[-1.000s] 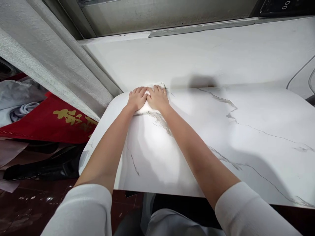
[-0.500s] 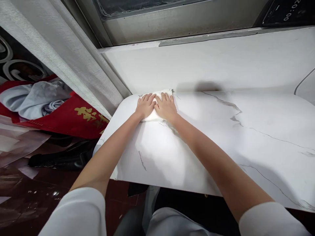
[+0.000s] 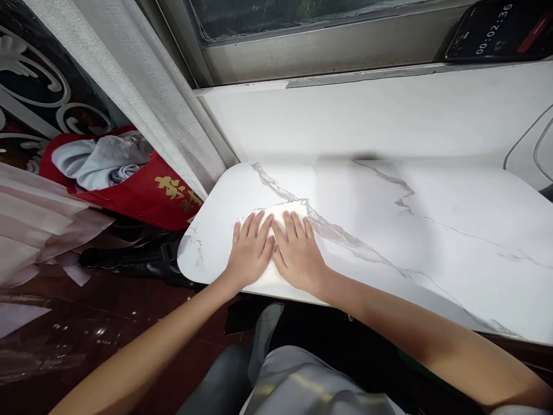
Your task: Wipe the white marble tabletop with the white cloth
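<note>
A white cloth (image 3: 279, 210) lies flat on the white marble-patterned table (image 3: 375, 219), near its left end. My left hand (image 3: 248, 251) rests palm down on the cloth's left half, fingers stretched out. On the right half, my right hand (image 3: 300, 253) lies flat beside it, fingers slightly spread. The two thumbs and index fingers meet or nearly meet in the middle. Both palms cover much of the cloth, whose far edge shows beyond the fingertips. Its near edge is by the table's front edge.
At the back right, a phone (image 3: 501, 31) showing a timer leans by the window frame. A grey curtain (image 3: 142, 86) hangs at the left. Below it stands a red bag (image 3: 138, 199) with clothes. Cables (image 3: 525, 135) run along the wall at the right.
Both hands have drawn the cloth from the table's back edge toward its front edge. Grey veining at the back is now uncovered. The view has shifted slightly.
</note>
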The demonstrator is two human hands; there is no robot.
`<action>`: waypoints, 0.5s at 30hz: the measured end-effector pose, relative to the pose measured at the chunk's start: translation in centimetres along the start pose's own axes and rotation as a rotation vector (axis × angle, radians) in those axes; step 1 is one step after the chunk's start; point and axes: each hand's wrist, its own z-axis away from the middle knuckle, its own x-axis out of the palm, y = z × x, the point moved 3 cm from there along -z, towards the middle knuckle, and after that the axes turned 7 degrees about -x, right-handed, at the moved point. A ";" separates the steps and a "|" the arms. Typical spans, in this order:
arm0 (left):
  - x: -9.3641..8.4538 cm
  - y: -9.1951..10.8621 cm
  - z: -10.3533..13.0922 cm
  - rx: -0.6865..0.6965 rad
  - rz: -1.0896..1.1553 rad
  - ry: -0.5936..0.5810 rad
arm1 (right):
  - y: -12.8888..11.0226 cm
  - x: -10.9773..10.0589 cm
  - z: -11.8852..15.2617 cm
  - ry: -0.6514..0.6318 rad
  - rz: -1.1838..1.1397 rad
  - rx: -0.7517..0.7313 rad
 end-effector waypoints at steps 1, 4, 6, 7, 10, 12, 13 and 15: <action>0.0 0.2 0.9 0.002 0.000 0.004 | -0.4 -0.2 0.8 -0.002 -0.004 -0.009; 0.1 1.0 3.0 0.004 -0.001 0.004 | -1.1 -0.6 2.8 -0.014 -0.018 -0.033; 0.2 1.6 3.8 0.010 -0.001 -0.008 | -1.1 -0.8 3.7 -0.030 -0.030 -0.041; 0.2 1.9 4.0 0.013 -0.001 -0.016 | -1.1 -1.0 4.0 -0.039 -0.037 -0.043; 0.2 2.5 3.8 0.006 0.001 -0.048 | -0.3 -1.3 3.7 -0.082 -0.070 -0.017; 0.2 2.8 3.0 -0.013 0.002 -0.069 | 0.6 -1.4 2.8 -0.133 -0.116 0.035; 0.1 2.9 2.3 -0.026 0.002 -0.078 | 1.2 -1.4 2.1 -0.151 -0.140 0.064; 0.2 3.2 0.6 -0.045 -0.002 -0.091 | 2.5 -1.4 0.6 -0.146 -0.170 0.108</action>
